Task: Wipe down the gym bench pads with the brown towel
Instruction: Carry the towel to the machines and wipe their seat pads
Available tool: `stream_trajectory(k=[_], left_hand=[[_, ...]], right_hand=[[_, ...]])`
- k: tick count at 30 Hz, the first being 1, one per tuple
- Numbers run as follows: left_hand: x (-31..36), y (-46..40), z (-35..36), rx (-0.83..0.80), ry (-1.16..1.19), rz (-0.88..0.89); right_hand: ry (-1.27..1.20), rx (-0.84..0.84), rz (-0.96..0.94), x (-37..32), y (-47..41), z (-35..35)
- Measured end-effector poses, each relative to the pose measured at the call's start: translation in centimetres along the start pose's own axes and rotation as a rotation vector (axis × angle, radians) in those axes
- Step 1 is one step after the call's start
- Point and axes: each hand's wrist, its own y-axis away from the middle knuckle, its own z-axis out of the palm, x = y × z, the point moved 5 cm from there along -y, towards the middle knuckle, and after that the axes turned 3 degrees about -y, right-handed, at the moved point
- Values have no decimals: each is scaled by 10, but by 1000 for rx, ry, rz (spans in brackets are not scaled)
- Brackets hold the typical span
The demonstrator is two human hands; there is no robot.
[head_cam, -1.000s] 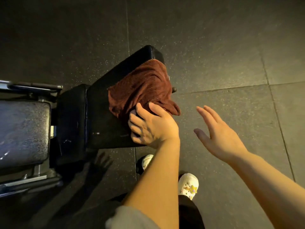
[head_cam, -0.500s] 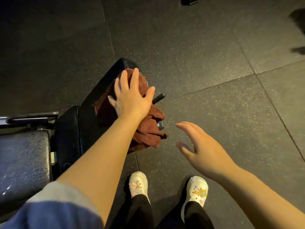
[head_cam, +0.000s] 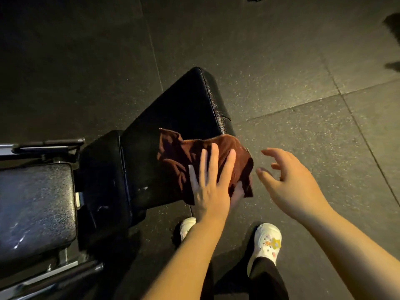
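Note:
The brown towel (head_cam: pixel 184 152) lies bunched on the near end of the long black bench pad (head_cam: pixel 184 105), part of it hanging over the pad's right edge. My left hand (head_cam: pixel 210 187) presses flat on the towel with straight fingers, its thumb tucked under the hanging part. My right hand (head_cam: pixel 290 182) hovers to the right of the bench above the floor, fingers loosely spread, holding nothing. A second, shorter black pad (head_cam: pixel 104 176) adjoins the long one on the left.
Another textured black pad (head_cam: pixel 34 211) on a metal frame (head_cam: pixel 45 146) stands at the left. Dark speckled rubber floor tiles (head_cam: pixel 281 72) surround the bench. My feet in white clogs (head_cam: pixel 267 241) stand just below the bench end.
My left hand has slid the towel back from the far end of the long pad to its near end. My right hand stayed hovering at the right.

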Motion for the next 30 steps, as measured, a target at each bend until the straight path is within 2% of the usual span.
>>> stream_trajectory(k=[3,5,10,12,14,17,23,27,30], left_hand=[[-9,4,-1,37,-20,95],[-11,-6,-4,0,27,116],[-6,-58,-9,-236,-157,96],[3,-83,-11,-379,-100,80],[11,-106,-20,-462,22,-7],[8,-142,-21,-430,131,-152],[-6,-194,-21,-337,137,-307],[-6,-165,-23,-240,144,-317],[1,-120,-26,-246,200,-361]], right_hand=[[-9,24,5,-12,-2,2],[-30,51,7,-19,-9,2],[-138,112,18,-39,-36,1],[-156,109,23,-44,-43,2],[-177,99,37,-43,-42,1],[-205,97,91,-31,-32,-7],[-175,71,143,-8,-18,-17],[-172,21,128,-1,-12,-13],[-167,-13,134,8,-4,-13]])
